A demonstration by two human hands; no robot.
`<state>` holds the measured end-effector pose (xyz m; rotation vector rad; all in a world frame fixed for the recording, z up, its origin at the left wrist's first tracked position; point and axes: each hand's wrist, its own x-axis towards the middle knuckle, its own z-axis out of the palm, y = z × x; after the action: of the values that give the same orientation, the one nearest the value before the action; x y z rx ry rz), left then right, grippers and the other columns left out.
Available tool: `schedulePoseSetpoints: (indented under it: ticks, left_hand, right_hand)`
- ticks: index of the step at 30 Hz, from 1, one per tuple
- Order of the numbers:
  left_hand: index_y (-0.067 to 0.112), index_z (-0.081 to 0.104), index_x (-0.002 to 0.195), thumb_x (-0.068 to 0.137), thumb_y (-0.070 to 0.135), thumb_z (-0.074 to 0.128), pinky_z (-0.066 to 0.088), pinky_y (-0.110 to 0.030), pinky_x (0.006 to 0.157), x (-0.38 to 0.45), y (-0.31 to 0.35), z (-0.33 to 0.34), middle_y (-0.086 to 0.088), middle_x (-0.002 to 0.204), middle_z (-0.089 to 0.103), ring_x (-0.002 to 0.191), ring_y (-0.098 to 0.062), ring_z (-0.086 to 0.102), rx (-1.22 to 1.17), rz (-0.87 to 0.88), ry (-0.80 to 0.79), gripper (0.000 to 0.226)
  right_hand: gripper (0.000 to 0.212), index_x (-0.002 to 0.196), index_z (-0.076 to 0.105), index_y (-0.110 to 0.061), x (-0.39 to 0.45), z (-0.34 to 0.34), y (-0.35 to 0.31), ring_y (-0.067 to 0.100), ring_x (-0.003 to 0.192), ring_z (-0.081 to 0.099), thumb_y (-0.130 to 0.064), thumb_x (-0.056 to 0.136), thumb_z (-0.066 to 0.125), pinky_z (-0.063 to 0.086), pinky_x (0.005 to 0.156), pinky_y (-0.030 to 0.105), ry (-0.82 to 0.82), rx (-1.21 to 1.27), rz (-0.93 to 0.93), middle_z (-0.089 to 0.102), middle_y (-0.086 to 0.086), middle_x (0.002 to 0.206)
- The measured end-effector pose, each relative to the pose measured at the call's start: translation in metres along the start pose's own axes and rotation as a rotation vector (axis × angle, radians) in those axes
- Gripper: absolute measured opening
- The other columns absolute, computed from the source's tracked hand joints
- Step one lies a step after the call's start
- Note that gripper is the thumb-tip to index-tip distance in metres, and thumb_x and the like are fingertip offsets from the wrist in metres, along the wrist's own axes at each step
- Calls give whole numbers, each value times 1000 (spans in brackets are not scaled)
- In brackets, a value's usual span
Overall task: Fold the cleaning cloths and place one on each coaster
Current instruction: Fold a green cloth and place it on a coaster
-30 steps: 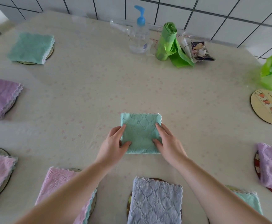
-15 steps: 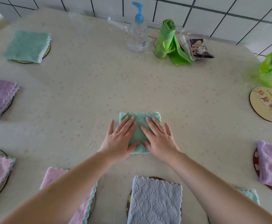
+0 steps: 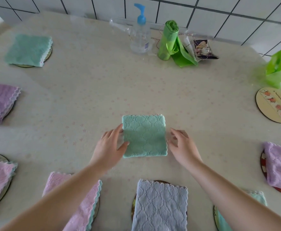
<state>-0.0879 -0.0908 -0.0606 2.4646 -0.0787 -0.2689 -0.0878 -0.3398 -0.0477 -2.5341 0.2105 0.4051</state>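
Both palms now lifted off the folded mint-green square cloth (image 3: 144, 135) mid-table, left hand (image 3: 108, 147) touching its left edge, right hand (image 3: 183, 145) loosely spread beside it; folded, ready for the bare round coaster (image 3: 274, 105) at the right edge.

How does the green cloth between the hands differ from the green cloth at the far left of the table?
The green cloth between the hands lies on the bare tablecloth; the far-left green cloth sits on a coaster. The centre one has the left hand touching its edge and the right hand beside it; the far-left one is untouched. Both are folded into squares, the same mint green.
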Motion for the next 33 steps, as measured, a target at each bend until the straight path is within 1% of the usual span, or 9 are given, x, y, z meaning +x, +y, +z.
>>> schedulePoseSetpoints:
  ticks: [2,4,8,12,14,16,20,25,33]
  left_hand:
    - [20,32,141,90,27,57,44,-33,94,-5,11,2,6,123,54,113,-13,51,-242,-160,-54,57]
    - [18,36,139,91,22,57,46,-30,86,-4,21,2,8,113,58,103,-11,56,-481,-320,-81,53]
    - [13,52,129,83,28,64,48,-40,95,-4,25,-3,-1,117,65,102,-18,62,-734,-537,-80,50]
    - [2,63,110,88,9,60,52,-44,88,-22,35,-5,-14,103,70,96,-28,66,-1041,-676,-187,23]
    - [2,60,111,88,10,60,52,-45,86,-36,42,-2,-15,106,68,99,-29,65,-1100,-683,-227,25]
    - [3,58,113,88,12,60,54,-41,81,-53,50,1,-15,111,67,101,-28,65,-1145,-658,-272,27]
    - [6,57,116,89,12,56,57,-34,77,-88,76,13,-11,114,68,104,-25,65,-1193,-585,-412,28]
    - [8,59,112,75,12,63,58,-35,73,-123,128,46,-12,108,70,97,-25,68,-1144,-536,-531,37]
    - [3,60,110,74,5,61,59,-35,70,-189,243,152,-17,104,70,91,-27,69,-1138,-526,-632,36]
  right_hand:
    - [50,139,40,-20,-6,6,-11,9,95,54,-32,92,53,44,75,22,-59,216,110,52,-6,123]
    - [47,134,45,-21,-7,14,-18,11,94,59,-30,90,57,48,76,25,-102,424,217,60,-4,115]
    - [32,115,60,-10,-17,24,-29,22,89,66,-23,86,64,51,76,33,-163,893,491,69,5,100]
    - [20,101,64,-4,-46,7,-29,21,78,68,-18,87,64,55,65,31,-229,1129,498,70,11,94]
    - [28,95,63,-5,-64,0,-24,22,71,68,-29,82,69,52,59,31,-202,1146,441,68,13,88]
    - [53,90,60,-7,-84,-5,-13,28,77,62,-50,64,78,47,69,37,-198,1122,407,61,17,86]
    - [29,112,60,-10,-130,-14,18,31,100,66,-26,87,62,47,96,51,-261,1273,389,69,14,109]
    - [25,113,63,-15,-187,-28,72,24,98,68,-20,90,57,53,86,44,-203,1394,401,71,6,107]
    - [23,107,65,-6,-284,-76,213,26,91,70,-18,91,54,58,67,35,-56,1558,489,72,12,103]
